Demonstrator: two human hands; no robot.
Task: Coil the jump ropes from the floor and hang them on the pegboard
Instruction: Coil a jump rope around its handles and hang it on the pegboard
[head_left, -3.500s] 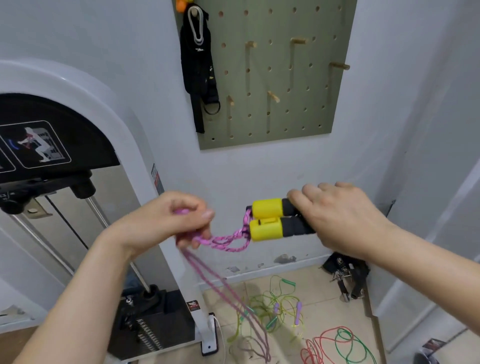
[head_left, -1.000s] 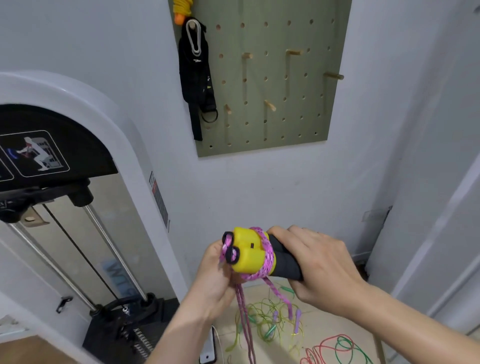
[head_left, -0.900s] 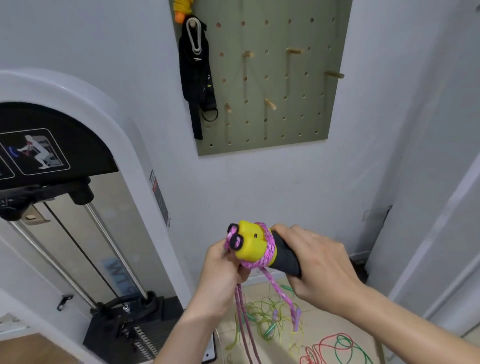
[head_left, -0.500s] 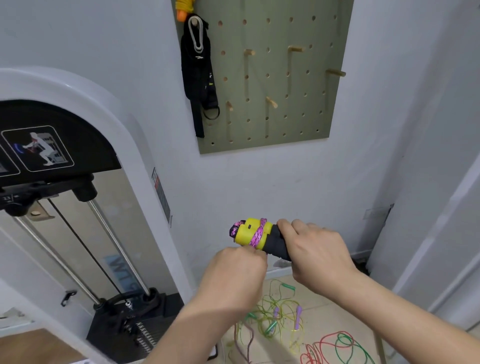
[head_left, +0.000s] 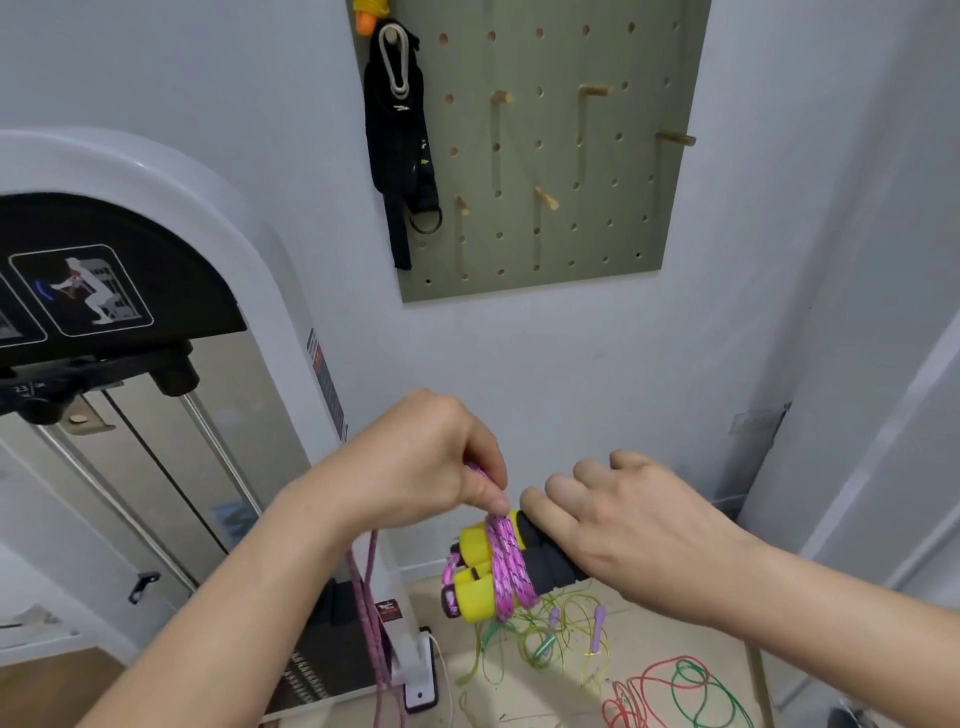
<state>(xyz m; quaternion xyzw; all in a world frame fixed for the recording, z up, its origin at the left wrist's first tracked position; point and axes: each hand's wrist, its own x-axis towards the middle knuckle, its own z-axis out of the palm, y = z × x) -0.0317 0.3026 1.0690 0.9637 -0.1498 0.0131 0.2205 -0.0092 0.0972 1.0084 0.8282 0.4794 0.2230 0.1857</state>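
My right hand (head_left: 631, 525) grips the two yellow-and-black handles (head_left: 475, 571) of a jump rope, held side by side and pointing left. Several turns of the pink braided rope (head_left: 506, 564) lie wrapped round the yellow ends. My left hand (head_left: 415, 467) pinches the pink rope just above the handles, and the loose length hangs down under my left wrist toward the floor. The olive pegboard (head_left: 571, 218) with several wooden pegs hangs on the wall above.
A black strap (head_left: 397, 140) hangs on the pegboard's left side. A yellow-green jump rope (head_left: 550, 639) and a red and green rope (head_left: 675, 696) lie tangled on the floor below. A white and black gym machine (head_left: 130, 338) fills the left.
My left hand has carried the pink rope over the handles again, adding turns round the yellow ends. Both hands and the handles sit a little lower in view than before.
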